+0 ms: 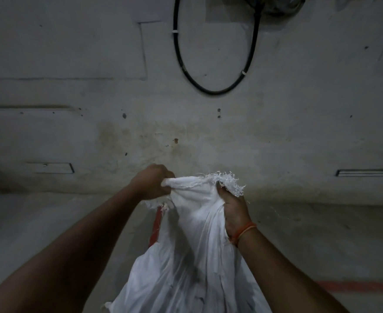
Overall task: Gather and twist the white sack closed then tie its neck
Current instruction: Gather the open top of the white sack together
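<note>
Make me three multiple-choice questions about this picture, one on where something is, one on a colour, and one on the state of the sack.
1. Where does the black cable hang?
A. On the wall behind the sack
B. Across the floor
C. Round the sack's neck

2. What colour is the band on the right wrist?
A. Blue
B. Orange
C. Green

3. How is the white sack just now?
A. Lying flat and untouched
B. Already tied with a cord
C. Top bunched in both hands, with no tie showing

Answers:
1 A, since the cable loops down the grey wall above the hands.
2 B, since an orange thread circles the wrist below the right hand.
3 C, since the left hand and the right hand each grip the frayed top and no cord shows on it.
</note>
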